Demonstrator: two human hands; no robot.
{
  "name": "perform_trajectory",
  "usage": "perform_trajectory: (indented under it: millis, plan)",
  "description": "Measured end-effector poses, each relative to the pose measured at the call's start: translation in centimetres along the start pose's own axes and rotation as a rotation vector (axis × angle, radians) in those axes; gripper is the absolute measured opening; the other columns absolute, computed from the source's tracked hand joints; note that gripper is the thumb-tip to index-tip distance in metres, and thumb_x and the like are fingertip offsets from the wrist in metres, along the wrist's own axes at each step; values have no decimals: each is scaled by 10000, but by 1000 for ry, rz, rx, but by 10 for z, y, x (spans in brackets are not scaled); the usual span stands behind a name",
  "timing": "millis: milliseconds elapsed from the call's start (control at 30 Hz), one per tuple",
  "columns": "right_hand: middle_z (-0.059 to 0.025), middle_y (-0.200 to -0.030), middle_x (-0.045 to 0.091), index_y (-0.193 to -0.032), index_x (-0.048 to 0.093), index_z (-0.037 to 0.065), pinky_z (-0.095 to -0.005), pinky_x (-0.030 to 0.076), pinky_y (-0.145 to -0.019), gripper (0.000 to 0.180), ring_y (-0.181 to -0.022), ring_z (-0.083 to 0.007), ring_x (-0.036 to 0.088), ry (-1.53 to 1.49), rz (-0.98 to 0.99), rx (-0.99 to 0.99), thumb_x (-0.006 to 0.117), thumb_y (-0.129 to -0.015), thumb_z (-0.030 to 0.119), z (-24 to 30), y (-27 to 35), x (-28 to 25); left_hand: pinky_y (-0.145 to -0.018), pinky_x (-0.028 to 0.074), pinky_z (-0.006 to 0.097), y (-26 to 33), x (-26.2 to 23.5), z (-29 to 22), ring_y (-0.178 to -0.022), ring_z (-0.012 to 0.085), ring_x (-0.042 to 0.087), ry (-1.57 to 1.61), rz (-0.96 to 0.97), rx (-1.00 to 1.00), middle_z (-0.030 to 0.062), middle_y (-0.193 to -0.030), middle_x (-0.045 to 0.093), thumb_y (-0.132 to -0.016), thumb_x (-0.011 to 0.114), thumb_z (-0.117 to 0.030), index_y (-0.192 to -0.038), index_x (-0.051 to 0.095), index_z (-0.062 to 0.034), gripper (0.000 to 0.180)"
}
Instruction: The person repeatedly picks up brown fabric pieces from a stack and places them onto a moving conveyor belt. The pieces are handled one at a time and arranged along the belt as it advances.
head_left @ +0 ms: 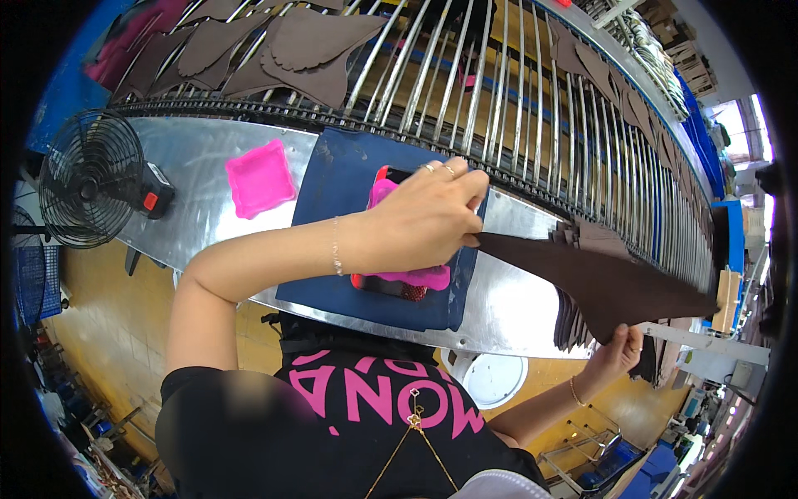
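Note:
My left hand (436, 208) reaches across the blue mat (332, 179), its fingers closed on the pointed end of a dark brown cut piece of sheet material (594, 279). The piece stretches to the right in the air. Its lower edge is pinched by my right hand (622, 348). Behind it, partly covered, lies a stack of similar brown pieces (569, 324) on the metal table (511, 291). Below my left hand, a bright pink item (424, 277) rests over a red and black object (382, 287) on the mat; my hand and forearm hide much of both.
A conveyor of metal rods (432, 66) runs along the table's far side, with brown pieces (307, 50) lying on it at left and right. A pink square tray (260, 179) sits left of the mat. A black fan (90, 179) stands at the left end.

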State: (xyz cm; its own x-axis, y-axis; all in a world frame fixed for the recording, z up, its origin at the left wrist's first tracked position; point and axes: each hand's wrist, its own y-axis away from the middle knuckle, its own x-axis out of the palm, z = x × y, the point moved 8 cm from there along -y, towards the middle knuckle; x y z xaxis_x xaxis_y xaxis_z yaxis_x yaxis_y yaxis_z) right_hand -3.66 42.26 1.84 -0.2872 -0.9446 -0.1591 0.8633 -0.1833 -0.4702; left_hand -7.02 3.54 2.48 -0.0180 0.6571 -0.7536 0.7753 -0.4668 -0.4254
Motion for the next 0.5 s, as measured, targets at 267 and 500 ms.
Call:
perform_trajectory:
  millis: [267, 500]
  plan:
    - [-73, -892, 659, -1011, 650, -61, -227, 456, -742, 271, -824, -119, 589, 259, 80, 155, 683, -846, 153, -21, -83, 142, -821, 420, 362, -6, -42, 116, -929, 266, 516, 11, -160, -337, 98, -891, 556, -748, 737, -237, -795, 705, -25, 219]
    - [-114, -810, 700, -921, 704, 41, -311, 494, -651, 318, -735, -207, 663, 551, 366, 157, 712, -785, 328, -169, -136, 297, -810, 406, 412, 16, -28, 241, -943, 277, 490, -407, -278, -616, 67, -929, 539, -720, 743, -286, -780, 737, -123, 174]
